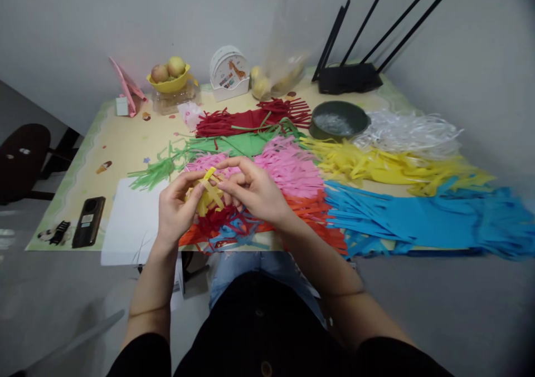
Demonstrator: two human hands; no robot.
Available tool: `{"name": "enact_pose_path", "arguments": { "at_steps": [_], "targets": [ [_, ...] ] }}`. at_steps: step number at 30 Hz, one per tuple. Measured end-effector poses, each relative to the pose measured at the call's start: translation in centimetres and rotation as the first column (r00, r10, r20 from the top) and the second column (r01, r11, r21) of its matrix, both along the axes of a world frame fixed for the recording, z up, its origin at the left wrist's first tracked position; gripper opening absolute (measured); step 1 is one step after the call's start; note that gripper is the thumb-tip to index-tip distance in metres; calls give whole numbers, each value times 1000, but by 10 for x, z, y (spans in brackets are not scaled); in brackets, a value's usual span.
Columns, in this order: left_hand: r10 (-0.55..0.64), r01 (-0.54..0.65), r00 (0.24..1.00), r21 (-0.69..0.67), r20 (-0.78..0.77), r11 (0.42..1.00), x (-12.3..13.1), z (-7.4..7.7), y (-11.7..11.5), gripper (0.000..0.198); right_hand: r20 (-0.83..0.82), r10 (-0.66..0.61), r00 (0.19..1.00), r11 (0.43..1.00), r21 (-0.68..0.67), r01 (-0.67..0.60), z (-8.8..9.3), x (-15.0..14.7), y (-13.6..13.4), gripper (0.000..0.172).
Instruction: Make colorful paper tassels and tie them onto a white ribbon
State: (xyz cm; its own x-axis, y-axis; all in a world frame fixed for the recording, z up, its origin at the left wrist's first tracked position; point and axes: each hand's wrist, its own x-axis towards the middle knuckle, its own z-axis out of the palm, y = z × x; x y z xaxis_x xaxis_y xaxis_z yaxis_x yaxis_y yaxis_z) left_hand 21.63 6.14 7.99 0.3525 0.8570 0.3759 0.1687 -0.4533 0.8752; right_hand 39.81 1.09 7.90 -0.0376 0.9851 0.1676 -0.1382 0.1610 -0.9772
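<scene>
Above the front of the table, both hands meet around a bundle of yellow paper strips (215,196). Thumb and fingers of my left hand (179,201) pinch the strips near a folded yellow top. My right hand (254,190) closes on the same bundle from the right, its fingertips partly hidden. Beneath them lie red and blue strips (240,229). Pink fringed paper (288,165) spreads just behind my right hand, with orange fringe (311,218) beside my forearm.
Green (234,145), dark red (234,122), yellow (384,168) and blue fringed paper (430,218) cover the table's middle and right. A dark bowl (339,120), white strands (409,133) and a router (350,78) stand behind. Left are white paper (125,221) and a phone (88,222).
</scene>
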Motion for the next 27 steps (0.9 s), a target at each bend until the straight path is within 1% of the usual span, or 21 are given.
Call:
{"name": "enact_pose_path", "arguments": {
  "at_steps": [2, 5, 7, 9, 11, 12, 14, 16, 17, 18, 19, 20, 21, 22, 23, 24, 25, 26, 27],
  "targets": [
    [-12, 13, 999, 7, -37, 1000, -2, -1, 1, 22, -29, 42, 999, 999, -25, -42, -1, 1, 1, 44],
    [-57, 57, 996, 0, -65, 998, -4, -2, 4, 19, -26, 47, 999, 998, -43, -49, -2, 2, 1, 45],
    [-74, 74, 995, 4, -60, 997, -5, 0, 5, 18, -15, 52, 999, 997, -58, -52, -3, 3, 1, 46],
    [-118, 121, 987, 28, -109, 992, -4, 3, 5, 17, -27, 64, 998, 996, -58, -66, -4, 3, 2, 49],
    [-162, 182, 963, 78, -216, 980, -2, 6, 4, 15, -52, 72, 996, 996, -55, -75, -6, 6, 4, 50],
    [-160, 197, 950, 114, -268, 974, -1, 7, 2, 14, -47, 80, 996, 995, -60, -83, -7, 7, 5, 48],
    [-95, 175, 936, 213, -339, 961, 1, 5, -3, 11, 33, 83, 996, 994, -72, -80, -9, 11, 5, 37],
    [-16, 147, 927, 326, -374, 934, 4, -1, -9, 10, 180, 20, 983, 999, -38, -13, -11, 14, 5, 26],
    [13, 143, 922, 370, -388, 918, 5, -5, -12, 9, 244, -40, 969, 999, 6, 39, -11, 14, 4, 24],
    [29, 148, 915, 402, -402, 904, 6, -9, -15, 9, 269, -108, 957, 994, 56, 97, -11, 14, 4, 23],
    [36, 158, 907, 418, -419, 895, 6, -13, -17, 9, 242, -173, 955, 983, 96, 154, -11, 14, 3, 24],
    [37, 169, 899, 424, -437, 890, 5, -16, -16, 10, 160, -232, 959, 969, 120, 214, -10, 13, 3, 26],
    [32, 181, 890, 417, -456, 891, 3, -18, -13, 11, 38, -285, 958, 952, 128, 278, -10, 12, 3, 27],
    [13, 200, 880, 396, -474, 896, 0, -18, -7, 13, -102, -332, 938, 932, 118, 342, -9, 12, 3, 29],
    [-33, 235, 869, 355, -493, 905, -5, -18, 4, 14, -226, -369, 902, 912, 96, 398, -9, 12, 4, 30],
    [-106, 284, 852, 284, -513, 916, -11, -16, 19, 16, -311, -393, 865, 898, 74, 435, -8, 12, 5, 31],
    [-169, 311, 843, 206, -511, 928, -18, -14, 39, 18, -354, -402, 844, 892, 59, 449, -8, 12, 6, 33],
    [-247, 343, 828, 106, -503, 933, -25, -13, 61, 24, -367, -393, 843, 897, 48, 439, -8, 13, 6, 35],
    [-277, 322, 830, 11, -483, 947, -31, -13, 85, 30, -362, -370, 855, 911, 38, 410, -8, 13, 7, 37]
  ]
}}
